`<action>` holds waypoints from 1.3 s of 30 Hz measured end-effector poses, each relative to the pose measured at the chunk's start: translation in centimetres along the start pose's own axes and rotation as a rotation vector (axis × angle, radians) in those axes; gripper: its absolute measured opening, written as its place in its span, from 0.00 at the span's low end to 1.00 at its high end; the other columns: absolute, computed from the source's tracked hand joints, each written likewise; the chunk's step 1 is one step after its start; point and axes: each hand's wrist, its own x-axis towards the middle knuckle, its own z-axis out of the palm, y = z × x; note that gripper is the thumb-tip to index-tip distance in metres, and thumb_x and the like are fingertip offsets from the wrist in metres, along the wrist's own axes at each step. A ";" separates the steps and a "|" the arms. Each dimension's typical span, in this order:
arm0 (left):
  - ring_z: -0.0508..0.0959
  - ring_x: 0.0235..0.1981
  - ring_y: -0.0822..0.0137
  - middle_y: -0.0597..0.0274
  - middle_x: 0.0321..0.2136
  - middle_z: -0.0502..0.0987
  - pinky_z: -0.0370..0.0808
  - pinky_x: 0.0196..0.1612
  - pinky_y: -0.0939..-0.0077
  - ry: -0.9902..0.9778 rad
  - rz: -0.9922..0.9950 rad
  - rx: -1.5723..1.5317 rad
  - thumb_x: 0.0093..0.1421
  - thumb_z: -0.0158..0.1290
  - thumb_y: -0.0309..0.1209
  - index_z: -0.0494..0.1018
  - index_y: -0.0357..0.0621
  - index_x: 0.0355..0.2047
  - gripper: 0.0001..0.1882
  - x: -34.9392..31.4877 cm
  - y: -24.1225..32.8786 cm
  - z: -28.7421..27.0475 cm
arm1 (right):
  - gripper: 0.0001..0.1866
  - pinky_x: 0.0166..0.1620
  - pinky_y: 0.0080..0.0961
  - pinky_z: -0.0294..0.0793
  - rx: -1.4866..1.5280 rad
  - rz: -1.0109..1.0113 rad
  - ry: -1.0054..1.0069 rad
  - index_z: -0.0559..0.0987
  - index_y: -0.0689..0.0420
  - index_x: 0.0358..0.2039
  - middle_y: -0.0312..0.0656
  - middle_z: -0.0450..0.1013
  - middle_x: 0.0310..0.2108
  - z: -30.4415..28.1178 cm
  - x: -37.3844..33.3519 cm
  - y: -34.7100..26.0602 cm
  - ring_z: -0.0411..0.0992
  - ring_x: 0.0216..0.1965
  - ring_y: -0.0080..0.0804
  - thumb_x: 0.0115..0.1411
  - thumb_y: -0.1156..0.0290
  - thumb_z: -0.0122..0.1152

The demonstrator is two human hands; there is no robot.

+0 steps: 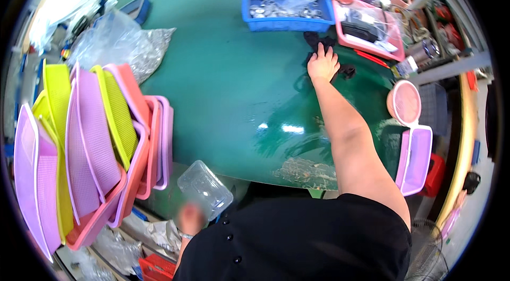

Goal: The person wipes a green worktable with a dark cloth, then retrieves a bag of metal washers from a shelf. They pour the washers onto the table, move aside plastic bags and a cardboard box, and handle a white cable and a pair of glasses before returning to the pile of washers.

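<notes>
place: workshop
bench: green top (228, 79) below right hand (323, 63), worn patch (305, 170) between hand and body
metal parts (268, 11): many, small, in blue bin (284, 25) just beyond hand
pink tray (368, 49): loaded, right of hand
baskets (94, 143): stacked, well left of hand

two hands (323, 64), one black cloth (317, 41), one clear container (206, 186)

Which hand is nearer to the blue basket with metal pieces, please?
Right. The right hand is on black cloth, close to the blue basket, on its near side; the left hand is far away, beside the clear container.
</notes>
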 end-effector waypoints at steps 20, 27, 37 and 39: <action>0.69 0.23 0.69 0.63 0.23 0.69 0.68 0.25 0.75 0.707 -0.394 -0.018 0.60 0.40 0.36 0.66 0.45 0.31 0.10 -10.7 -9.8 -6.9 | 0.24 0.51 0.48 0.54 0.344 -0.584 -0.099 0.65 0.56 0.49 0.54 0.52 0.55 6.5 0.0 -27.7 0.52 0.54 0.52 0.53 0.60 0.49; 0.71 0.20 0.68 0.60 0.22 0.71 0.69 0.22 0.75 0.720 -0.620 -0.026 0.59 0.41 0.35 0.66 0.42 0.32 0.10 -17.2 -8.7 -6.1 | 0.20 0.56 0.54 0.44 0.170 -0.433 -0.155 0.64 0.38 0.52 0.31 0.47 0.60 11.0 8.5 -34.2 0.44 0.60 0.42 0.58 0.56 0.38; 0.65 0.08 0.73 0.62 0.11 0.66 0.63 0.10 0.80 0.803 -0.601 -0.099 0.55 0.44 0.25 0.62 0.40 0.26 0.03 -14.4 -1.5 -3.0 | 0.12 0.37 0.36 0.66 0.408 -1.429 -0.388 0.75 0.54 0.28 0.38 0.70 0.32 1.3 -8.1 -33.7 0.67 0.38 0.37 0.43 0.63 0.56; 0.65 0.09 0.74 0.63 0.11 0.66 0.62 0.09 0.80 0.772 -0.566 -0.096 0.55 0.43 0.25 0.62 0.40 0.26 0.02 -14.0 -1.9 -3.7 | 0.14 0.42 0.37 0.64 0.685 -1.536 -0.225 0.75 0.52 0.32 0.39 0.68 0.40 0.7 -12.7 -29.1 0.63 0.43 0.39 0.44 0.61 0.57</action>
